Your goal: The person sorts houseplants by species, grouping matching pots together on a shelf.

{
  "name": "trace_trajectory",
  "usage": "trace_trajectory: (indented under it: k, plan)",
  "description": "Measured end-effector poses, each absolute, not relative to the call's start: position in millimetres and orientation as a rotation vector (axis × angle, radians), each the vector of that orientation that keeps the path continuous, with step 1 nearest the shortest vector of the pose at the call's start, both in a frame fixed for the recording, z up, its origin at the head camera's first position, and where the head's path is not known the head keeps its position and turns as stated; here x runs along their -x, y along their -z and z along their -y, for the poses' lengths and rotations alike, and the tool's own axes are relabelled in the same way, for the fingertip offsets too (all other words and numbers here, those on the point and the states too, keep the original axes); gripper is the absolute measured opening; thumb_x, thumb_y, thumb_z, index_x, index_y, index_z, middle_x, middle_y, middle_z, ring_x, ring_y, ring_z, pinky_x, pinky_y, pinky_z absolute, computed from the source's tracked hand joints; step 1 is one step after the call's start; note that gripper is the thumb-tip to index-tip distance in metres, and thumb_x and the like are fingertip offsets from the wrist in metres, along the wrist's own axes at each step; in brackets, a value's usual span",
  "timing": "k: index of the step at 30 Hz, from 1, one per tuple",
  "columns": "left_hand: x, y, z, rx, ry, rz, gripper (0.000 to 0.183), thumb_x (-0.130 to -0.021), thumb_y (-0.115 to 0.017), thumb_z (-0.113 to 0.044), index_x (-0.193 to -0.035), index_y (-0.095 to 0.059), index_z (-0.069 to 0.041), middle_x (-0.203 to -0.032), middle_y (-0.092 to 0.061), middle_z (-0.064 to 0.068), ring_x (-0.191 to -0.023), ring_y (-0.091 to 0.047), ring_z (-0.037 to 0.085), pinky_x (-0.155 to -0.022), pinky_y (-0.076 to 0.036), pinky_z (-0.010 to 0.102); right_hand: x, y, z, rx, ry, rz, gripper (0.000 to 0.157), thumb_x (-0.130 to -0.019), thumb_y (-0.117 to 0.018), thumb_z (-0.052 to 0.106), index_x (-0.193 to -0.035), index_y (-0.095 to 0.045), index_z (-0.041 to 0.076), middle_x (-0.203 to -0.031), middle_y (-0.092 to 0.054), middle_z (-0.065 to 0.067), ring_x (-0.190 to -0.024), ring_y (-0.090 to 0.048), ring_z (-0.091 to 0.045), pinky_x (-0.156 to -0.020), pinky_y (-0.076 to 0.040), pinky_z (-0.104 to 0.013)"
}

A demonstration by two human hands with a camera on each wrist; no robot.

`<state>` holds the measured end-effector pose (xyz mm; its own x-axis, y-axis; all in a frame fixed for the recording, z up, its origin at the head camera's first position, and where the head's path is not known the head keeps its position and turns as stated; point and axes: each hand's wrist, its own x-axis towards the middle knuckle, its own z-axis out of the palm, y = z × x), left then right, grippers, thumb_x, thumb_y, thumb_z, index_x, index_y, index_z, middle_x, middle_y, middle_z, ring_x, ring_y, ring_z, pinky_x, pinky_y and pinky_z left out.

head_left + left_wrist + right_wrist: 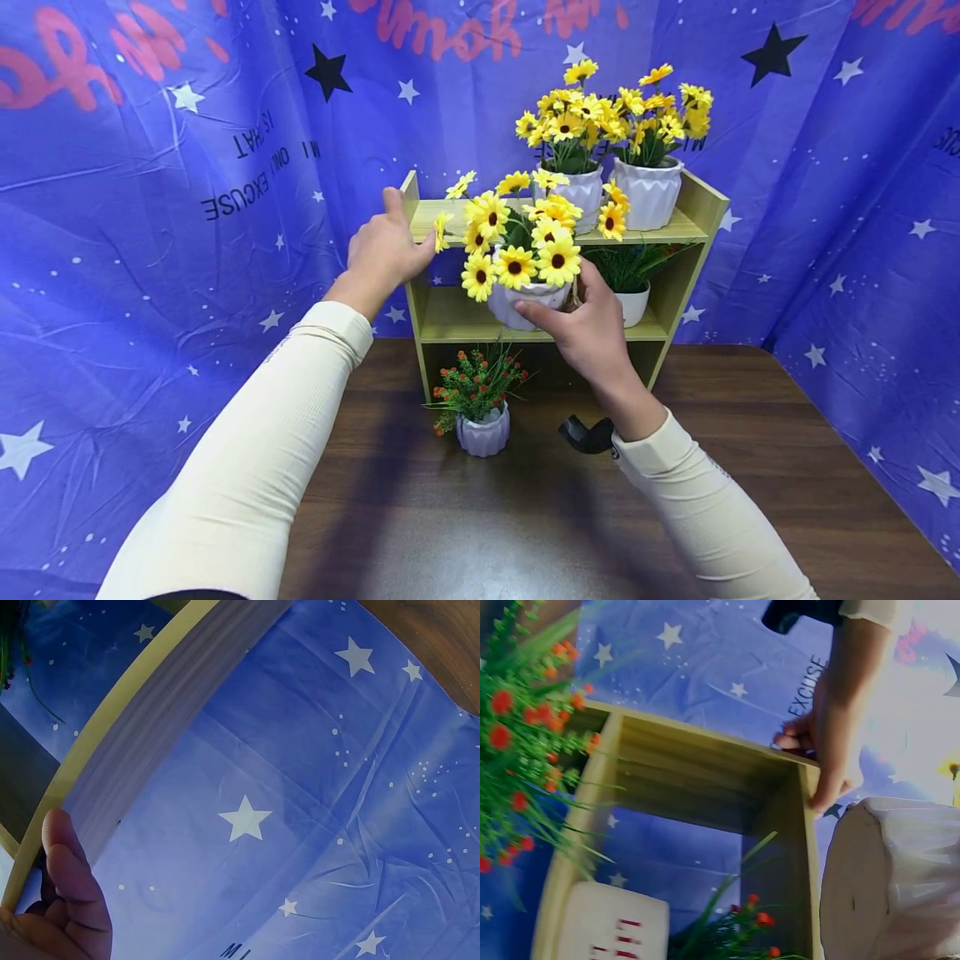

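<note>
My right hand [588,333] grips a white ribbed flowerpot [528,304] with yellow daisy-like flowers [521,233], held in front of the wooden shelf [480,321]. In the right wrist view this pot [900,877] appears at the right, its flat base showing. My left hand [386,250] holds the upper end of the shelf's left side panel. In the left wrist view the left hand [71,896] has its fingers curled round the panel's edge [112,720]. The right wrist view also shows that left hand [836,742] at the panel. Part of the right hand's grip is hidden behind the pot.
Two white pots with yellow flowers [570,196] [648,196] stand on the top shelf. A white pot of green grass [633,304] is on the middle shelf. A red-flowered plant pot [483,433] stands on the brown table [465,533], before the shelf's lower left. A star-patterned curtain [247,250] hangs behind.
</note>
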<state>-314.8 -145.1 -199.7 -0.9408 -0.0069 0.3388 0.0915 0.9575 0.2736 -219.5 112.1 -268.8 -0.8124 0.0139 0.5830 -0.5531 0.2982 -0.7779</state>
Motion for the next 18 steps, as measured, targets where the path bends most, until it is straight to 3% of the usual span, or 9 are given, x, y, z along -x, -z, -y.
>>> trace_trajectory:
  k: [6, 18]
  plan:
    - [314.6, 200.6, 146.8, 0.071, 0.387, 2.765, 0.085, -0.092, -0.047, -0.062, -0.144, -0.014, -0.003, -0.083, -0.059, 0.022, -0.077, -0.064, 0.041, -0.061, -0.047, 0.049, 237.4, 247.4, -103.8, -0.480, -1.539, 2.069, 0.074, -0.074, -0.088, 0.037, -0.136, -0.054, 0.015, -0.122, -0.064, 0.000, -0.110, -0.059, -0.011, -0.093, -0.047, -0.034]
    - [314.4, 201.3, 145.7, 0.083, 0.395, 2.749, 0.082, -0.092, -0.047, -0.061, -0.142, -0.016, -0.004, -0.087, -0.059, 0.024, -0.078, -0.064, 0.043, -0.064, -0.049, 0.051, 263.6, 228.6, -84.9, -0.456, -1.592, 2.058, 0.079, -0.071, -0.091, 0.038, -0.137, -0.055, 0.013, -0.119, -0.065, 0.000, -0.106, -0.061, -0.011, -0.090, -0.049, -0.029]
